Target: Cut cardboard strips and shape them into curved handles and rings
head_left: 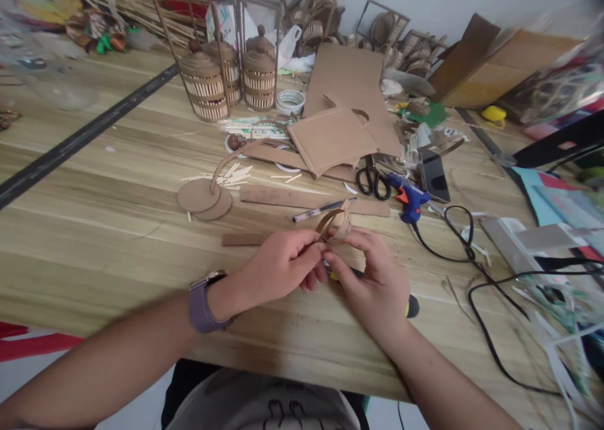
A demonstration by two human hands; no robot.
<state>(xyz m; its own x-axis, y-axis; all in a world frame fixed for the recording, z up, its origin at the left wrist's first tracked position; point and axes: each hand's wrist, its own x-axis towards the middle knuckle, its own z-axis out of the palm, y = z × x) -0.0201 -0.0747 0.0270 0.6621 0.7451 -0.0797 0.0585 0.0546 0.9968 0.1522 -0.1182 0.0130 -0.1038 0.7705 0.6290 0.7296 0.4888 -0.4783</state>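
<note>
Both hands meet over the wooden table in front of me. My left hand (287,260), with a watch on its wrist, pinches a curled cardboard strip (334,221) between thumb and fingers. From the other side my right hand (375,269) grips the same strip, which bends into a loop above the fingertips. A tool with a black and yellow end (412,306) lies partly hidden beneath my right hand. Just beyond the hands are a pen (323,210) and a flat cardboard strip (283,197). Another short cardboard strip (243,239) lies by my left hand.
Cardboard discs (198,196) and small sticks (233,175) lie to the left. Black scissors (374,181), a blue glue gun (411,200) with its cable, and a phone (434,175) are at the right. Finished-looking lanterns (204,84), cardboard sheets (333,140) and a box (495,65) stand behind.
</note>
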